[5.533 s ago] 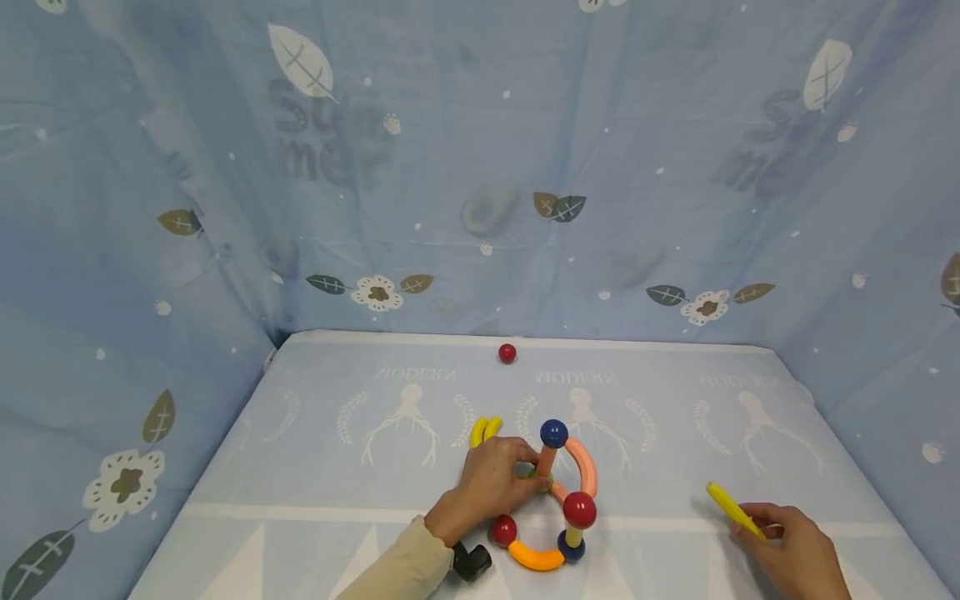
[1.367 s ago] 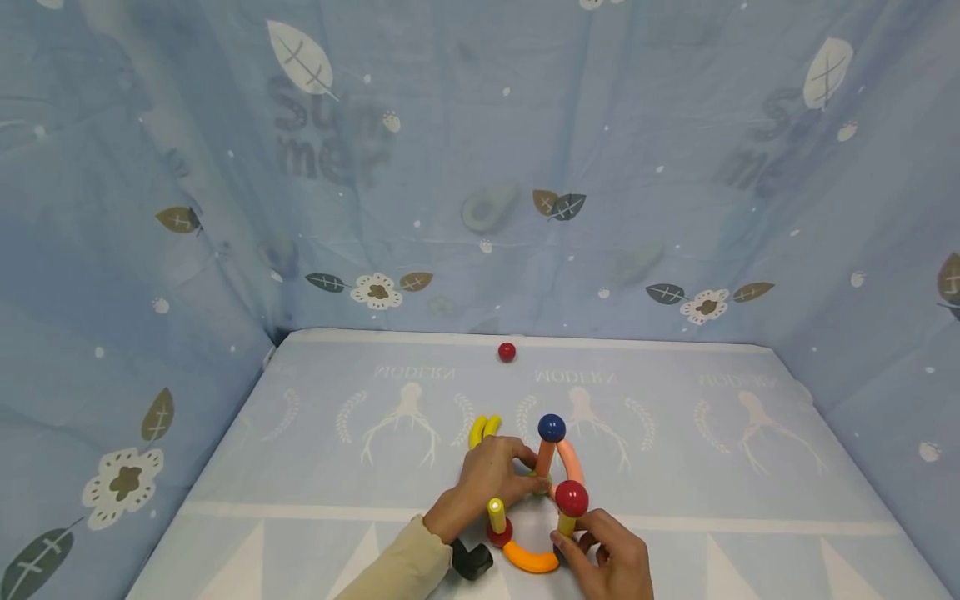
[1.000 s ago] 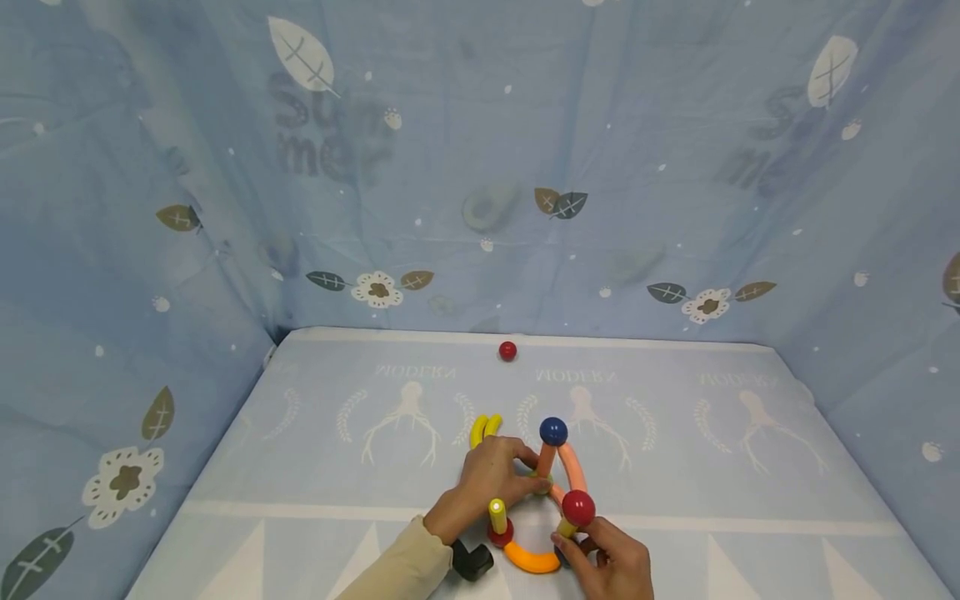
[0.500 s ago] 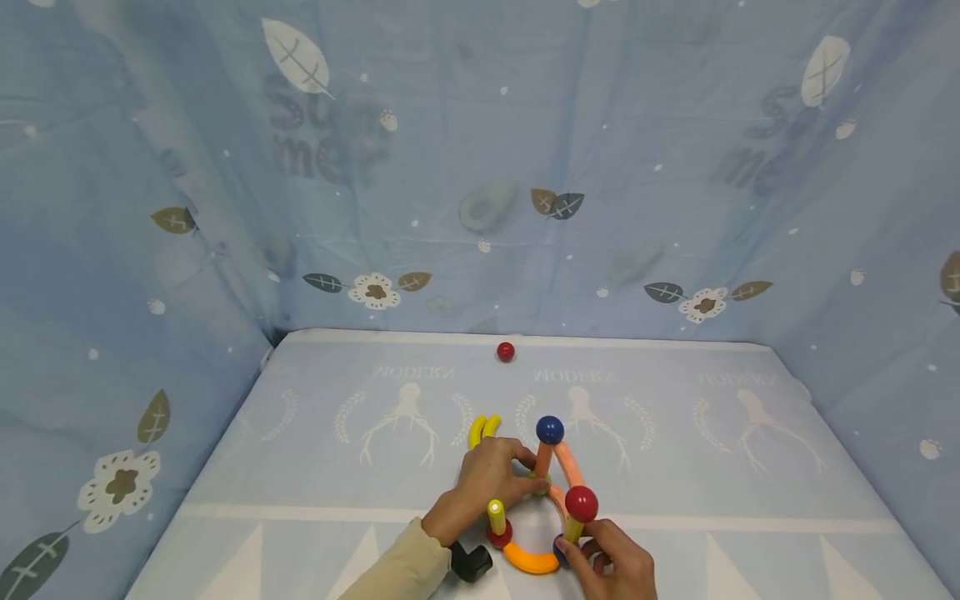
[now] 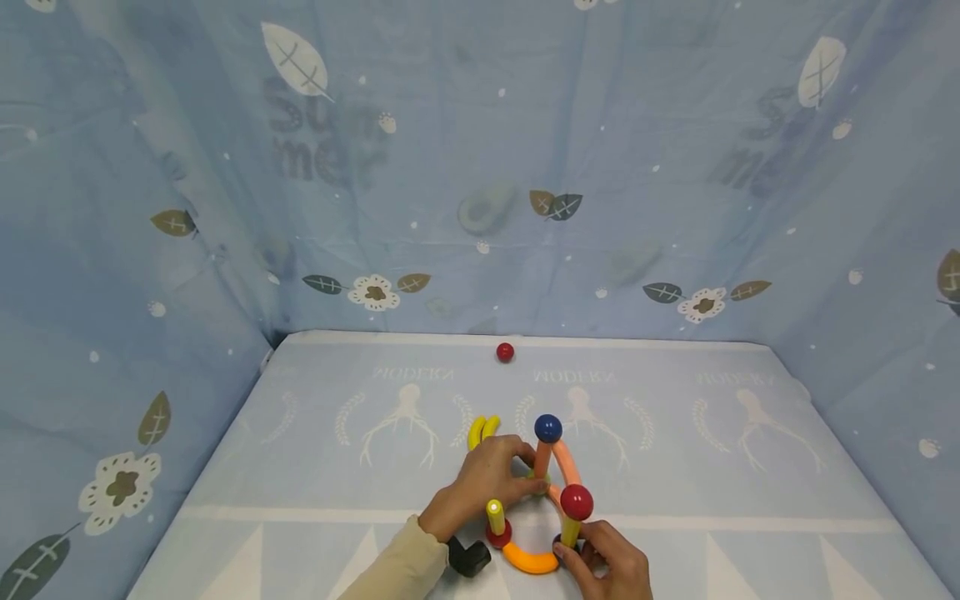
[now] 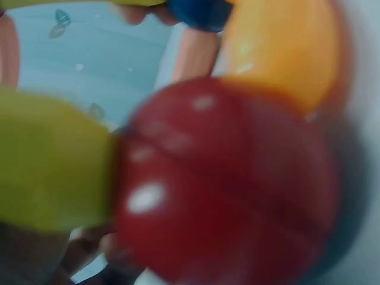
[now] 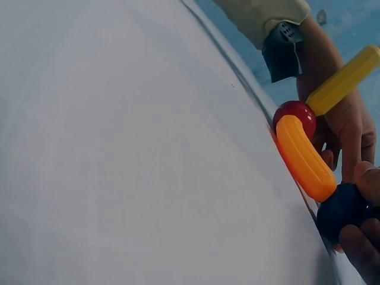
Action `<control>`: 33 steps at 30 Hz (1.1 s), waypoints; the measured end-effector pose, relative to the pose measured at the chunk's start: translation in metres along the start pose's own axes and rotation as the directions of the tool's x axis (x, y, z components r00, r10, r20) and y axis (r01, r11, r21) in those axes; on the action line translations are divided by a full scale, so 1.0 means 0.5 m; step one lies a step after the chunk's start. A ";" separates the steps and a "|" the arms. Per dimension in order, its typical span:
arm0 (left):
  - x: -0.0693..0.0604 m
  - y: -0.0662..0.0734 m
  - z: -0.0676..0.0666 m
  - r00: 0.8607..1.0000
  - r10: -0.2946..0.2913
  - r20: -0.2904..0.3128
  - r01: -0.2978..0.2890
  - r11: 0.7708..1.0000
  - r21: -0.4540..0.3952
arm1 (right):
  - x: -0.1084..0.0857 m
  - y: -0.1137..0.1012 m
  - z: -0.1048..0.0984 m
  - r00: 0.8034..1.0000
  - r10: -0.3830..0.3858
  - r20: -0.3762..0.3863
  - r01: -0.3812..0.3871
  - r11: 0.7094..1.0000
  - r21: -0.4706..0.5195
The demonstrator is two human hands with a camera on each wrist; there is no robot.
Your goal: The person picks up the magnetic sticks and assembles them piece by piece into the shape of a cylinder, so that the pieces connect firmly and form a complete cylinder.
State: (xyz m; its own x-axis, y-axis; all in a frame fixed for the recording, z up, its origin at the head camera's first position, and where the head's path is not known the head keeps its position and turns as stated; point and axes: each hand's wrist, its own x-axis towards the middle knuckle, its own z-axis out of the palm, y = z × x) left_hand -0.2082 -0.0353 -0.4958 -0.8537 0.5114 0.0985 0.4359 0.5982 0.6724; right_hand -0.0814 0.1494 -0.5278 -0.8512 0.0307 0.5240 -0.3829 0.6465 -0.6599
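Observation:
A ring of balls and sticks from a magnetic building set stands on the table. My left hand pinches the green ball under an upright salmon stick, which a blue ball tops. At the near right, my right hand pinches a lower blue ball; above it rises a yellow stick with a red ball on top. A curved salmon stick slopes between the uprights. An orange curved stick joins the lower blue ball to another red ball, bearing an upright yellow stick.
Two curved yellow sticks lie beyond my left hand. A loose red ball sits near the table's back edge. A black device is at my left wrist. Patterned blue cloth surrounds the table.
The yellow stick that my right hand held off to the right now stands on the near-left red ball. My right hand has moved to the lower blue ball. My left hand keeps its place.

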 end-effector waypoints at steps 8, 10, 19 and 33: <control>0.020 -0.013 -0.050 0.985 0.060 0.163 -0.043 0.994 -0.103 | 0.001 0.009 -0.007 1.000 0.024 -0.007 -0.025 0.999 -0.034; 0.035 -0.022 -0.069 0.984 0.059 0.166 -0.036 0.989 -0.140 | 0.002 0.010 -0.008 1.000 0.029 -0.009 -0.030 0.999 -0.044; 0.183 -0.080 -0.130 0.986 -0.104 -0.134 0.115 0.991 0.076 | 0.006 0.002 -0.010 0.998 0.056 0.019 -0.055 0.997 -0.063; 0.294 -0.135 -0.101 0.998 -0.046 -0.048 0.063 0.895 0.442 | 0.002 0.007 0.002 1.000 0.024 0.016 -0.023 0.999 -0.049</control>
State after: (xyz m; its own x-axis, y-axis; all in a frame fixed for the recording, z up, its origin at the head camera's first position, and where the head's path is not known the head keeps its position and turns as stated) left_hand -0.3777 -0.0319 -0.4896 -0.8856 0.4531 0.1021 0.4625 0.8399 0.2839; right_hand -0.0840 0.1509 -0.5298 -0.8657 0.0337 0.4995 -0.3453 0.6823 -0.6444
